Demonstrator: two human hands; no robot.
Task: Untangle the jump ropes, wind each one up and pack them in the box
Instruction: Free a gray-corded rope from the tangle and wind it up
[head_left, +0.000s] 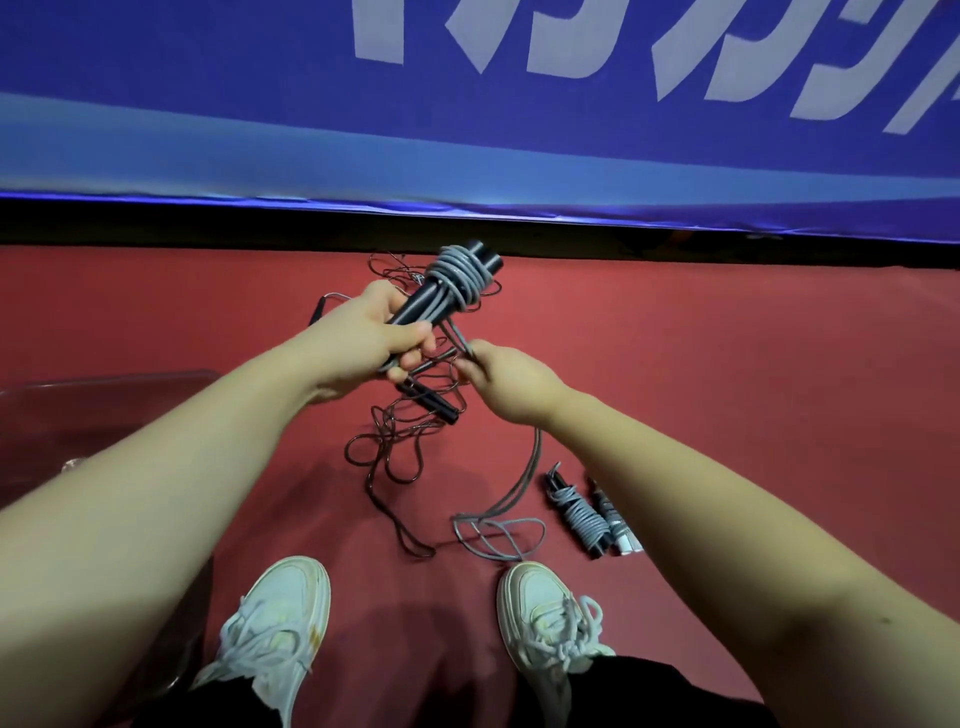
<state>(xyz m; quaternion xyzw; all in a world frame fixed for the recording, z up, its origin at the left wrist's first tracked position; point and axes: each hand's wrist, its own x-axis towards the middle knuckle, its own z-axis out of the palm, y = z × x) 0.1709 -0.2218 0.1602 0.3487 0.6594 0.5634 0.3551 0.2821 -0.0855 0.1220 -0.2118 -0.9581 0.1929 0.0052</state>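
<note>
Your left hand (371, 338) is curled tight round the paired black handles (415, 307), with the grey cord (457, 273) coiled just past its fingertips. Your right hand (506, 382) pinches the free run just below those fingers. The cord looks light, limp and probably slick: take it near the coil and hold tension, since the slack tail (493, 530) hangs well below your right wrist.

Floor (753, 374) was a matte red sports surface, filling the mid and lower frame. Across the whole top ran a dark blue banner (182, 67), its lower edge sloping down toward the R of frame, w/ big pale-grey letters (566, 36) cut off by the upper edge, upper ctr to upper R. Under the dark blue, a lighter blue band (156, 156) ran L to R. Btwn the banner's btm hem and the floor sat a black strip (130, 223), in shadow. Light was even, rather dim; soft shadows lay on the floor at btm ctr.
</note>
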